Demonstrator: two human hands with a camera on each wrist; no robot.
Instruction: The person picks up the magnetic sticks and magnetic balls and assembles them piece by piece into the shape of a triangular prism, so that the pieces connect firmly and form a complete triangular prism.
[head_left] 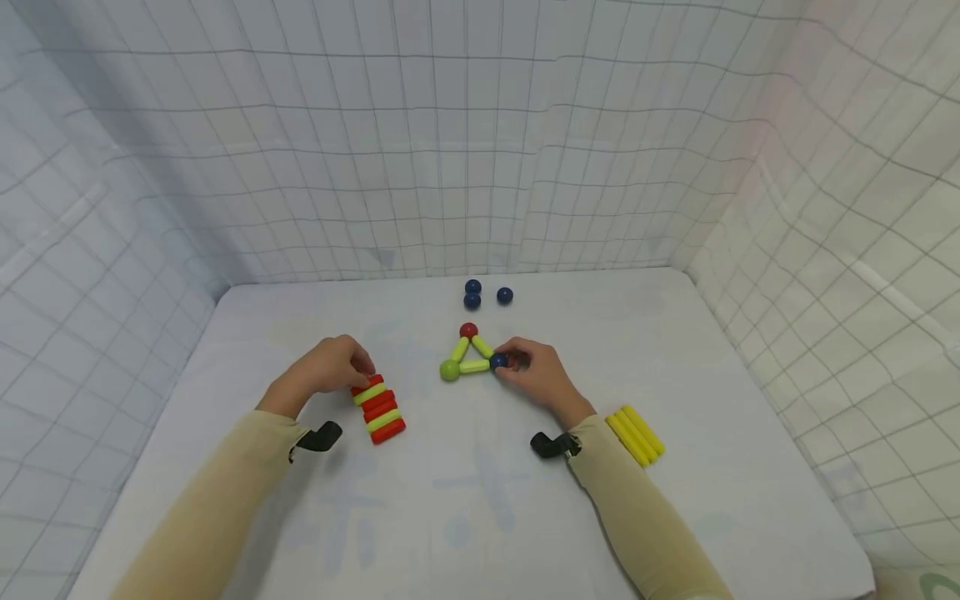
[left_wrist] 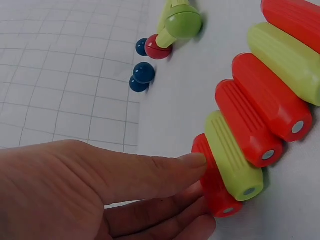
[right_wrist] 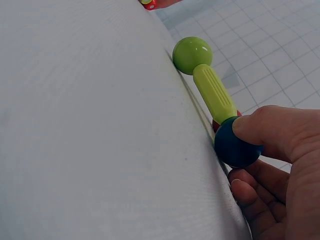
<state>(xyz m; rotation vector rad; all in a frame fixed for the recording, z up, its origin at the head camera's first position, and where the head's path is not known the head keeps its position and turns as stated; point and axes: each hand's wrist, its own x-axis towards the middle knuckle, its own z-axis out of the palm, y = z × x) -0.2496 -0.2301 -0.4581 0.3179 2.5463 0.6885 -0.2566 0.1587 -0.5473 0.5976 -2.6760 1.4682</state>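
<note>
My left hand [head_left: 330, 367] pinches the farthest red magnetic rod [left_wrist: 214, 181] of a short row, its thumb on the rod's side. The row holds red rods [head_left: 387, 431] and yellow-green rods [left_wrist: 234, 160], lying side by side; metal discs show on their ends. At the middle of the table, my right hand [head_left: 542, 375] grips a dark blue ball [right_wrist: 236, 145] between thumb and fingers. That ball sits at one corner of a triangle with yellow-green rods [right_wrist: 214, 92] as sides. A green ball [head_left: 450, 370] and a red ball [head_left: 468, 331] form the other corners.
Three loose blue balls [head_left: 505, 296] lie behind the triangle, near the back edge. Beside my right forearm are three longer yellow rods [head_left: 636, 435]. Checked cloth [head_left: 480, 150] hangs around the white table [head_left: 465, 533] at the back and sides.
</note>
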